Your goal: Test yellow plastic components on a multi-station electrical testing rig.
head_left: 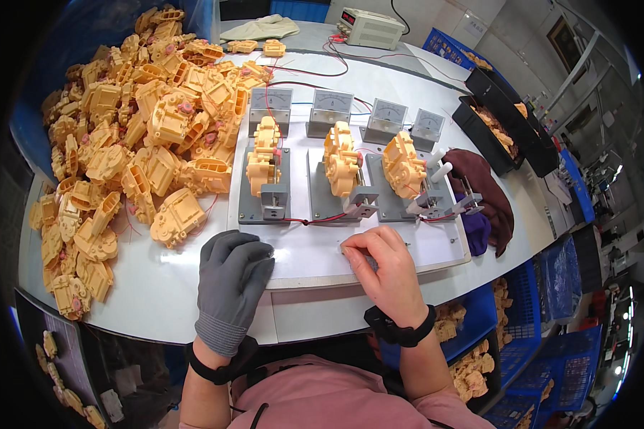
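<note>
My left hand (234,289), in a grey knitted glove, rests near the table's front edge. Its fingers are loosely bent, the thumb stands a little apart, and nothing shows in it. Bare, my right hand (388,270) is closed in a pinch over the front of the white board (315,257); whatever its fingertips hold is too small to make out. Beyond the hands, three yellow plastic gear housings sit upright on grey test fixtures: a left housing (264,161), a middle housing (342,161) and a right housing (403,166). Red and black wires run along the fixtures' fronts.
A large heap of yellow housings (150,107) spills from a blue bin on the left. Several analog panel meters (331,107) stand behind the fixtures. A power supply (370,30) sits farther back. At right are black trays (488,132), dark cloths (490,186) and blue crates (519,322).
</note>
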Available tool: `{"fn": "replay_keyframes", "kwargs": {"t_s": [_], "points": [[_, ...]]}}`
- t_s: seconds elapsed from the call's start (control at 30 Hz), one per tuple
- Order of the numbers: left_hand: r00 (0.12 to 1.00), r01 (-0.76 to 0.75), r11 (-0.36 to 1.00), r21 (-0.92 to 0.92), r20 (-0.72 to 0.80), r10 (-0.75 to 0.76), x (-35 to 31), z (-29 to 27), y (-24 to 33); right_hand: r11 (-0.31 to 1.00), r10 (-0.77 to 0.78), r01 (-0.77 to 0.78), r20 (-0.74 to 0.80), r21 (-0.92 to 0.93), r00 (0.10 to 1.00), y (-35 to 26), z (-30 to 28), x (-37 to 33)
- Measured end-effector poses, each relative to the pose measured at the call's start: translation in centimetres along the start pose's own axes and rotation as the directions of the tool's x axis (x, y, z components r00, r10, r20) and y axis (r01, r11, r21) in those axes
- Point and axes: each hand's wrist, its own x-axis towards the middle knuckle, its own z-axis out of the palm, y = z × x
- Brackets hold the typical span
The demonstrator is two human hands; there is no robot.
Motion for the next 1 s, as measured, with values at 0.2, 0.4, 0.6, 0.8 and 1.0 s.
{"fn": "replay_keyframes", "kwargs": {"t_s": [0.2, 0.4, 0.6, 0.8, 1.0], "points": [[1.0, -0.005, 0.999, 0.032, -0.003, 0.006, 0.36, -0.15, 0.19, 1.0, -0.005, 0.005, 0.006, -0.006, 1.0, 0.02, -0.01, 0.07], [1.0, 0.008, 0.997, 0.073, -0.007, -0.007, 0.86, -0.19, 0.13, 1.0, 0.005, -0.005, 0.009, -0.001, 1.0, -0.16, -0.07, 0.2], [1.0, 0.001, 0.995, 0.101, -0.029, 0.002, 0.76, 0.1, 0.14, 1.0, 0.004, -0.004, -0.001, -0.016, 1.0, -0.1, 0.13, 0.06], [0.999, -0.001, 0.995, 0.099, -0.041, 0.005, 0.75, 0.1, 0.4, 1.0, -0.007, 0.007, -0.011, 0.005, 1.0, -0.05, -0.07, 0.04], [0.998, -0.003, 0.995, 0.098, -0.057, 0.008, 0.72, 0.29, 0.18, 1.0, -0.026, 0.026, -0.008, 0.0, 1.0, -0.05, -0.01, -0.09]]}}
